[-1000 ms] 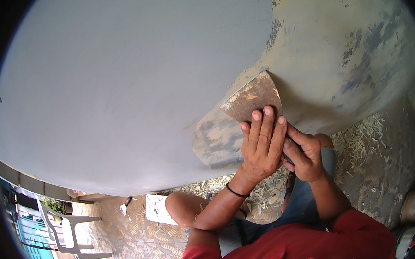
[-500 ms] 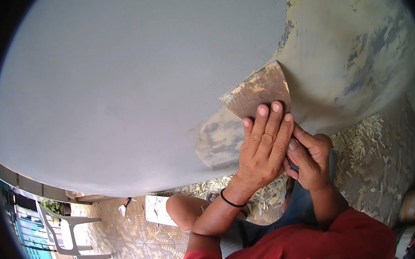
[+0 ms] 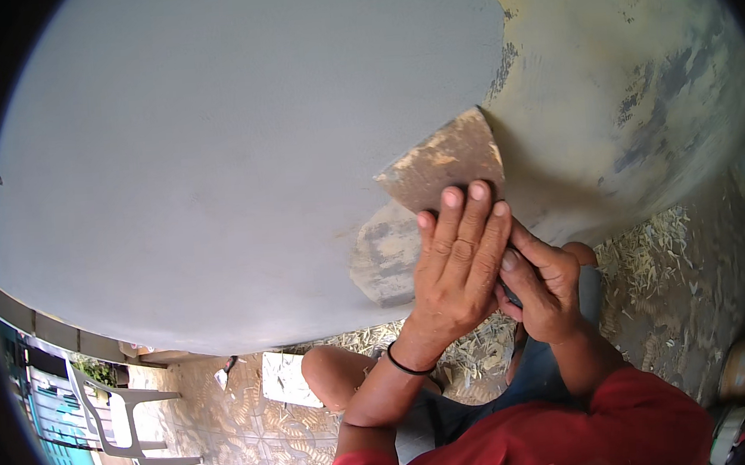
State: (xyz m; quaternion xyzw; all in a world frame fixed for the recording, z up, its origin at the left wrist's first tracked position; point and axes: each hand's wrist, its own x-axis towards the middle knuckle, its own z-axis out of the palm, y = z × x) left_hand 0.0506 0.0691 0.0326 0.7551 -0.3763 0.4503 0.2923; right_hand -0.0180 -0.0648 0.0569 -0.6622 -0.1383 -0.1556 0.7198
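A wide scraper [image 3: 447,160], its blade rusty and smeared with pale residue, lies against a large curved surface coated in grey paint [image 3: 236,138]. My right hand [image 3: 549,289] is wrapped around its handle, which is mostly hidden. Pressed flat on the back of the blade are the outstretched fingers of my left hand [image 3: 457,274]. The blade's front edge meets the grey coating beside its ragged border. To the right, a stripped area [image 3: 586,71] shows yellowish and dark patches. A smaller bare patch [image 3: 383,258] lies below and left of the blade.
Pale peeled shavings [image 3: 650,248] litter the patterned floor under the curved body. A white board [image 3: 288,378] lies by my left knee, with a small trowel-like tool [image 3: 224,372] farther left. A plastic chair [image 3: 122,418] stands at lower left. A round container [image 3: 743,368] sits at lower right.
The scraper and both hands have moved a short way left and slightly up, over the edge of the grey coating. My hold on the tool looks the same.
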